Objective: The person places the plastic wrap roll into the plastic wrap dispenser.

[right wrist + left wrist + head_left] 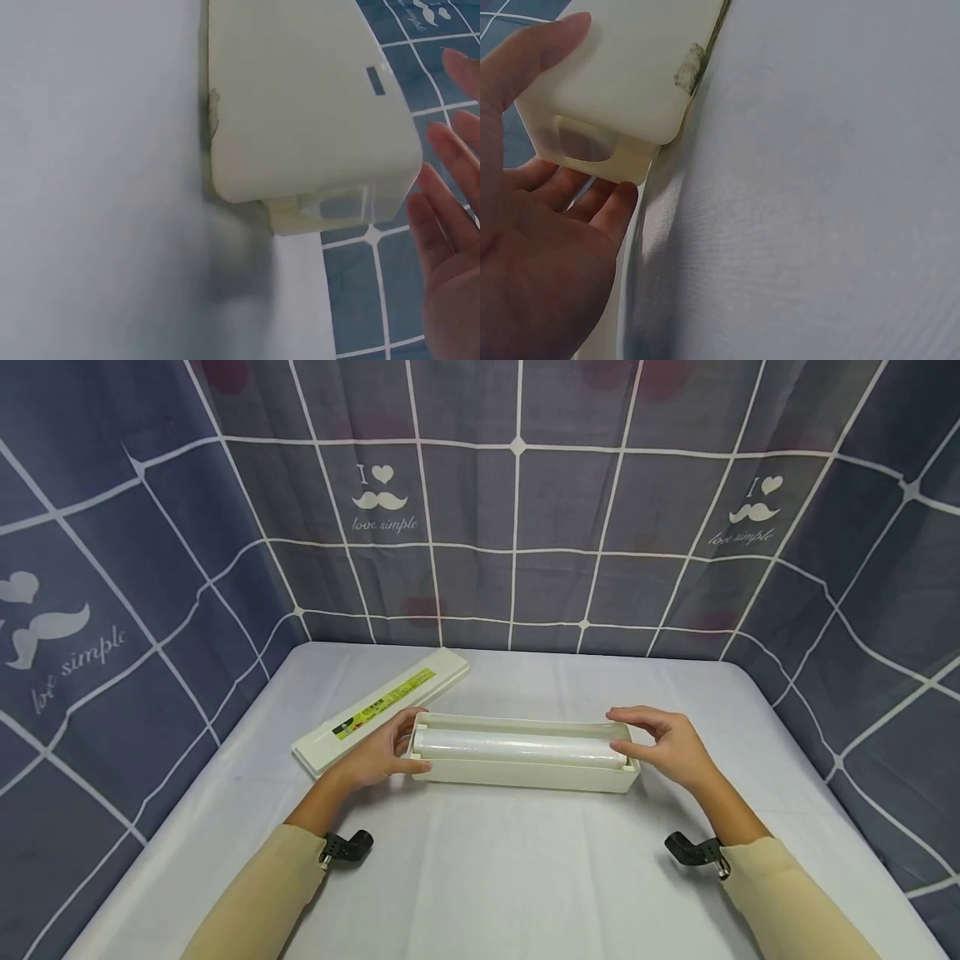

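Observation:
A long cream plastic cling film box (517, 773) stands lidless on the table, with a clear-wrapped roll of cling film (517, 747) lying inside it. My left hand (381, 755) grips the box's left end, thumb on the front wall and fingers around the end and back. In the left wrist view, the thumb lies on the box's cream face (630, 67). At the opposite end my right hand (663, 745) hovers with thumb and fingers spread, by the roll's right end. The right wrist view shows those fingers beside the box (307, 112), not curled round it.
Behind and left of the box lies its long cream lid (442, 672), set at an angle and bearing a green printed label. A white cloth covers the table (502, 877). Dark grid-patterned curtains (472, 493) enclose the back and both sides.

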{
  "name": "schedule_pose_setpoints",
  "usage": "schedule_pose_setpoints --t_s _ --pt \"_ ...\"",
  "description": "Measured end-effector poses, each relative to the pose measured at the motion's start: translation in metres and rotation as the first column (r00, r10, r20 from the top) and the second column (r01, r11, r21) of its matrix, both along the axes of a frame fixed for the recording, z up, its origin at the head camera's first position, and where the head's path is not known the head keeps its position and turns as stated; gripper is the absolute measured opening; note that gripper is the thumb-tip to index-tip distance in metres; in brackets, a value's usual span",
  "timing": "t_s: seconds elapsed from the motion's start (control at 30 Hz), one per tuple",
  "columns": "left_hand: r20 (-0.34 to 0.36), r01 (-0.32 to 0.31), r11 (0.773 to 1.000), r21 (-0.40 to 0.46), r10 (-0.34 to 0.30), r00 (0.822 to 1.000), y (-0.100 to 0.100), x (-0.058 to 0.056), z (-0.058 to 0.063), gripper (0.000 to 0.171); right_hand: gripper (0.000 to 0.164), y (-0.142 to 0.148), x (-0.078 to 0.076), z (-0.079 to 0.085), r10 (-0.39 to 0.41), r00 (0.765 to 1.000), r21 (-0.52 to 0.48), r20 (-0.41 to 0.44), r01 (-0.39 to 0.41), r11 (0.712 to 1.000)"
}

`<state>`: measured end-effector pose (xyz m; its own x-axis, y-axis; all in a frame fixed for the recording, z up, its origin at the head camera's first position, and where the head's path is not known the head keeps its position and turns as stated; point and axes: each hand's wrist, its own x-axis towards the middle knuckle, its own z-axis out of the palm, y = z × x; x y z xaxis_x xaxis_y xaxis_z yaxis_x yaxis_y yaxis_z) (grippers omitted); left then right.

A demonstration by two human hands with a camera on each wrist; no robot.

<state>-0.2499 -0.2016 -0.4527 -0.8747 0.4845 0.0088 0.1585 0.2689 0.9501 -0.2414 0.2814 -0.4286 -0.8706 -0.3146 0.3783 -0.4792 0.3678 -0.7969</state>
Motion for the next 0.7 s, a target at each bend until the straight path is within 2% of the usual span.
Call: schedule_pose_setpoints --t_s 0.2,0.37,0.7 --pt "0.000 0.002 1.000 0.011 -0.002 1.000 0.001 -0.001 -0.001 0.093 0.052 0.010 0.002 -0.011 0.029 0.999 -0.144 0.016 -0.026 0.989" --pt "-0.010 0.016 1.000 0.023 -0.015 1.000 0.001 -0.002 -0.001 0.092 0.062 0.017 0.002 -0.021 0.092 0.996 -0.217 0.015 -0.087 0.972" --pt "-0.002 0.006 0.999 0.045 -0.006 1.000 0.001 -0.002 -0.003 0.099 0.078 0.022 0.001 -0.034 0.128 0.987 -0.169 0.099 -0.110 0.980"
